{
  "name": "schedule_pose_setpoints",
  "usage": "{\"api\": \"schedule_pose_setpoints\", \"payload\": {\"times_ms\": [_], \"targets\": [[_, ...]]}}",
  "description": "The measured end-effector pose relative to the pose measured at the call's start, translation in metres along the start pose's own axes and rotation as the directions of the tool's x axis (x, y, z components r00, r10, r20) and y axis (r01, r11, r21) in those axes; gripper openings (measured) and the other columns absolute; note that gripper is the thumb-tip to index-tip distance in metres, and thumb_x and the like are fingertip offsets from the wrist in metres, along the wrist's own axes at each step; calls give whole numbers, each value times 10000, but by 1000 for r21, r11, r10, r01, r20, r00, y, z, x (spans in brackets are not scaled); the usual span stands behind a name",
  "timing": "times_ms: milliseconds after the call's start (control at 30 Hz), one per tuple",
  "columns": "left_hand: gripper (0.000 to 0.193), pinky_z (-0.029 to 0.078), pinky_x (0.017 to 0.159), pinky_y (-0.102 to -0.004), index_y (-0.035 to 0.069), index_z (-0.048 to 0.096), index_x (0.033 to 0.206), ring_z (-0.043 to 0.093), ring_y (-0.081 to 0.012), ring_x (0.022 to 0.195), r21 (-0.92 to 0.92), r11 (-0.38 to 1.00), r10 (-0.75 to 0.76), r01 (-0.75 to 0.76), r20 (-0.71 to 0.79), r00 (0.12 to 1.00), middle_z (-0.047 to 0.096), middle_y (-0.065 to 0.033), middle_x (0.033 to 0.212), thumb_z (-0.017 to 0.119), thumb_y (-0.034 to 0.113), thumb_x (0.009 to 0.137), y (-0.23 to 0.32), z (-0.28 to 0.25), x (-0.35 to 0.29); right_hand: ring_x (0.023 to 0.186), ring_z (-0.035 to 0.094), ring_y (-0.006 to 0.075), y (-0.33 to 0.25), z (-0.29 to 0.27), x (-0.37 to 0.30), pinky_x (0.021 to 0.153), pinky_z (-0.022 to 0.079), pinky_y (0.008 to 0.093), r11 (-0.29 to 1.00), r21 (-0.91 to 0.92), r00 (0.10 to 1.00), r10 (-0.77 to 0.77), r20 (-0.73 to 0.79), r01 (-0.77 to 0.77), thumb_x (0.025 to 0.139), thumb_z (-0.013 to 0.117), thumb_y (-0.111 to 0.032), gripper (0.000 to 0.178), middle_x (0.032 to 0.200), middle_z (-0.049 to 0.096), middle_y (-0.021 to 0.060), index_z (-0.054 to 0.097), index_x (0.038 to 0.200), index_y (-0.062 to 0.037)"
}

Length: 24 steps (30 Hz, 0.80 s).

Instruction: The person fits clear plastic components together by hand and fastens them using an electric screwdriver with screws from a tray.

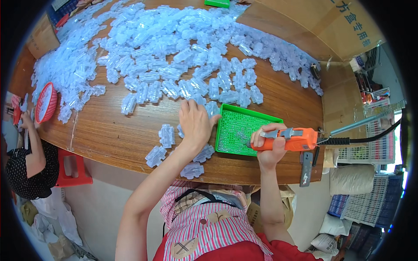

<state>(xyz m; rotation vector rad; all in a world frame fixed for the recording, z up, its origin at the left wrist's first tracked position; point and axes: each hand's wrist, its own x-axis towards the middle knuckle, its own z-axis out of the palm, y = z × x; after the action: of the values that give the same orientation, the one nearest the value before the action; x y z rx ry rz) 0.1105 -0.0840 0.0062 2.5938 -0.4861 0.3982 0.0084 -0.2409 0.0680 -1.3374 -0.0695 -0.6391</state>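
My right hand (271, 145) is closed around an orange electric screwdriver (300, 139) with grey parts, its tip pointing left over a green tray (250, 108). Many small metal screws (235, 135) lie on the tray's perforated floor. Just left of the tray, my left hand (194, 122) reaches over the near edge of the clear plastic parts, thumb apart from the bent fingers. A clear plastic part (212, 108) lies beside that thumb; what is under the palm is hidden. Several more clear parts (166, 135) lie around my left wrist.
A large heap of clear plastic parts (148, 35) covers the far wooden table (109, 139). A cable and spring (370, 126) run from the screwdriver to the right. A grey device (306, 167) lies at the right edge. Cardboard (300, 26) stands behind; another person (35, 161) sits left by a red basket (46, 103).
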Motion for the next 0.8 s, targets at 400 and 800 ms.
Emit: {"api": "schedule_pose_setpoints", "payload": {"times_ms": [400, 800], "targets": [[209, 488, 781, -425, 7, 471, 793, 594, -367, 945, -619, 785, 124, -27, 114, 986, 557, -208, 1142, 669, 75, 779, -1, -62, -23, 528, 515, 126, 33, -13, -4, 498, 442, 283, 988, 147, 998, 46, -33, -41, 891, 687, -371, 414, 630, 529, 37, 558, 977, 13], [214, 506, 695, -349, 60, 585, 854, 577, -237, 845, -286, 859, 499, -425, 277, 821, 581, -82, 964, 722, 173, 733, 46, -44, -116, 513, 505, 111, 50, -11, -6, 465, 421, 254, 987, 160, 997, 33, -69, -22, 899, 689, -281, 319, 620, 527, 29, 559, 928, 9]]}}
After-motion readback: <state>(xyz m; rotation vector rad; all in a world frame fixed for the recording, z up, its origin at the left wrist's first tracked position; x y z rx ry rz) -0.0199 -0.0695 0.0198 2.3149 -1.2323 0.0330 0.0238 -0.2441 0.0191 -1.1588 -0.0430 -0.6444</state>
